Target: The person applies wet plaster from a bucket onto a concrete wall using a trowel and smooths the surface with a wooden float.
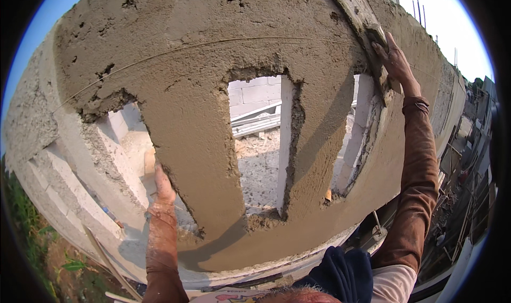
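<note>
A long, mortar-caked wooden straightedge slants across the upper right of a wall coated in wet brown mortar. My right hand is raised and closed on its lower part, fingers over the edge. My left hand is lower, at the left window opening, with its thumb pointing up. Most of its fingers are hidden. Right by the thumb shows a tan, flat piece; whether the hand holds it cannot be made out.
A thin string runs across the mortar above the openings. The middle opening has ragged edges; pale bars lie beyond it. A wooden pole leans at lower left. Planks and debris lie far below on the right.
</note>
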Demonstrator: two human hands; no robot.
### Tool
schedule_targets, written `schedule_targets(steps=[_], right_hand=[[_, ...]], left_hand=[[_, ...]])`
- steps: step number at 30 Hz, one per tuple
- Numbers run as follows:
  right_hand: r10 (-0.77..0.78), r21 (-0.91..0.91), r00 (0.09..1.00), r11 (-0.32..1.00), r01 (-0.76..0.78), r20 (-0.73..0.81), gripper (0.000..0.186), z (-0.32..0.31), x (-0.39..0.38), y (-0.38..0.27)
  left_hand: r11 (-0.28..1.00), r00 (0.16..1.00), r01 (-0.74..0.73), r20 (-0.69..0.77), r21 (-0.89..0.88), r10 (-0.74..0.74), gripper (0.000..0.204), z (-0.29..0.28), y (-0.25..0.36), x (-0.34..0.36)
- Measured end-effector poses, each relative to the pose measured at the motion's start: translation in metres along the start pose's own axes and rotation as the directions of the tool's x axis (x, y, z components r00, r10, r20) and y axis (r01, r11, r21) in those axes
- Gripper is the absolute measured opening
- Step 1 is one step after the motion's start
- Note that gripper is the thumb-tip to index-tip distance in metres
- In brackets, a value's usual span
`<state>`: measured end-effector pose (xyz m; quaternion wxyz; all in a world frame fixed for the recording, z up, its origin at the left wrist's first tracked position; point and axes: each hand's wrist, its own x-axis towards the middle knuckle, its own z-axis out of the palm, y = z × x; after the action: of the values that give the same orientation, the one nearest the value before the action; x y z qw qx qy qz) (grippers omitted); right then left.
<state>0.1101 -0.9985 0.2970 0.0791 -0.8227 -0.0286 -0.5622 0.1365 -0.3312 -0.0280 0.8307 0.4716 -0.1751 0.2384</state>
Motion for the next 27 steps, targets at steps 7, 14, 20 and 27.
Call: schedule_targets(steps=[7,14,20,27], right_hand=[[-0.277,0.114,0.957,0.952,0.285,-0.082,0.060,0.004,0.010,-0.185],[-0.594,0.021,0.798,0.801,0.598,-0.097,0.042,0.002,0.019,-0.414],[-0.658,0.042,0.753,0.752,0.658,-0.005,0.036,-0.004,-0.027,-0.409],[-0.243,-0.145,0.965,0.963,0.228,-0.096,0.060,-0.055,0.023,-0.300]], left_hand=[[0.997,0.986,0.065,0.158,-0.030,-0.059,0.060,-0.010,-0.001,-0.001],[0.995,0.971,0.095,0.222,-0.010,-0.091,0.062,0.014,0.021,-0.008],[1.000,0.951,-0.018,0.310,-0.012,0.021,0.060,-0.001,0.009,0.005],[0.982,0.976,0.143,0.181,-0.125,-0.119,0.059,0.006,0.015,0.009]])
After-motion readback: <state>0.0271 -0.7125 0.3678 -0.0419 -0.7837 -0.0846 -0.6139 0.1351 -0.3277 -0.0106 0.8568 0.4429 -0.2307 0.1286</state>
